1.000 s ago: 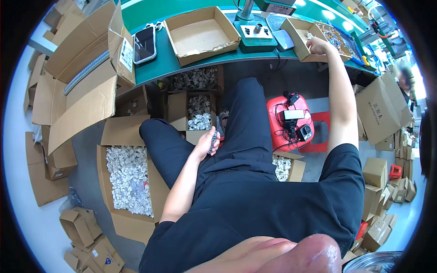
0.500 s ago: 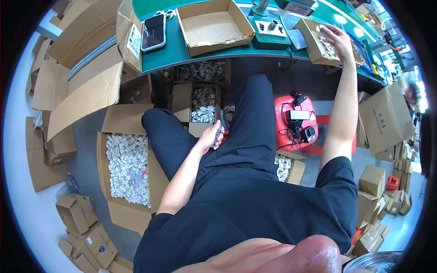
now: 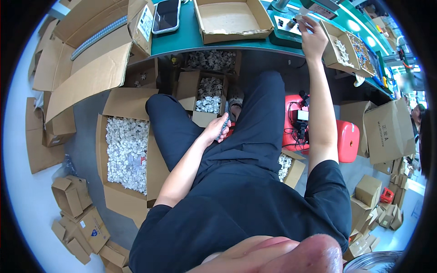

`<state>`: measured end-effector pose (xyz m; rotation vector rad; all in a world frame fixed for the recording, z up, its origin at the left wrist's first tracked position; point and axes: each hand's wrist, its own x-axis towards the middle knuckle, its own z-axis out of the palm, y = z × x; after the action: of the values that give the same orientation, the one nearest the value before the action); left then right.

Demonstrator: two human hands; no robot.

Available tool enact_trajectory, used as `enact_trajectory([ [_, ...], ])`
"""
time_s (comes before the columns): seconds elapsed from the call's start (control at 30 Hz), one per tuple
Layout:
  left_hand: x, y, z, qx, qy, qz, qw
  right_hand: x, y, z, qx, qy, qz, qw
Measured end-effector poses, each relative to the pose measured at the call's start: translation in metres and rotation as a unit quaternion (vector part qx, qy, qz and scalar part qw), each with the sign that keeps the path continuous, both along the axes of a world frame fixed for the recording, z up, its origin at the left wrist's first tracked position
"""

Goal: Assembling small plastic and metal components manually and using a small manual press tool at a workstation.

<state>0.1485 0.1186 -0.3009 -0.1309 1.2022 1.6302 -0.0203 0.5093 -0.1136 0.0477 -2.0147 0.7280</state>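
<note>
My right hand (image 3: 315,41) reaches over the bench, its fingers pinched by the small fixture (image 3: 283,23) with a pale plate and dark studs on top. A small whitish part (image 3: 298,17) shows at the fingertips, too small to make out fully. Right of this hand stands an open cardboard box of white plastic parts (image 3: 340,51). My left hand (image 3: 214,130) rests on my lap, closed around a small dark grey object (image 3: 222,129); its kind is mostly hidden by the fingers.
A shallow cardboard tray (image 3: 233,34) and a phone (image 3: 166,17) lie on the green bench (image 3: 191,44). Large open boxes of white parts (image 3: 126,154) stand left of my legs and under the bench. A red stool (image 3: 291,132) at my right bears cameras and cables.
My right hand has moved left from the box of white parts to the fixture. My left hand stays closed on my lap. The view has shifted slightly.
</note>
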Motion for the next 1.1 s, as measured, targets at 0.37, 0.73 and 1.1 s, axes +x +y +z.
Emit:
enact_trajectory([
  [0.37, -0.005, 0.002, 0.006, 0.007, -0.011, -0.005, 1.0, 0.003, -0.014, 0.007, 0.117, -0.013, -0.013, 0.993],
  [0.73, -0.007, 0.006, 0.003, -0.006, -0.009, -0.017, 1.0, 0.005, -0.008, 0.022, 0.243, -0.014, 0.011, 0.97],
  [1.1, -0.007, 0.015, -0.005, -0.028, 0.009, -0.037, 0.999, 0.003, -0.003, 0.032, 0.364, -0.026, 0.02, 0.931],
])
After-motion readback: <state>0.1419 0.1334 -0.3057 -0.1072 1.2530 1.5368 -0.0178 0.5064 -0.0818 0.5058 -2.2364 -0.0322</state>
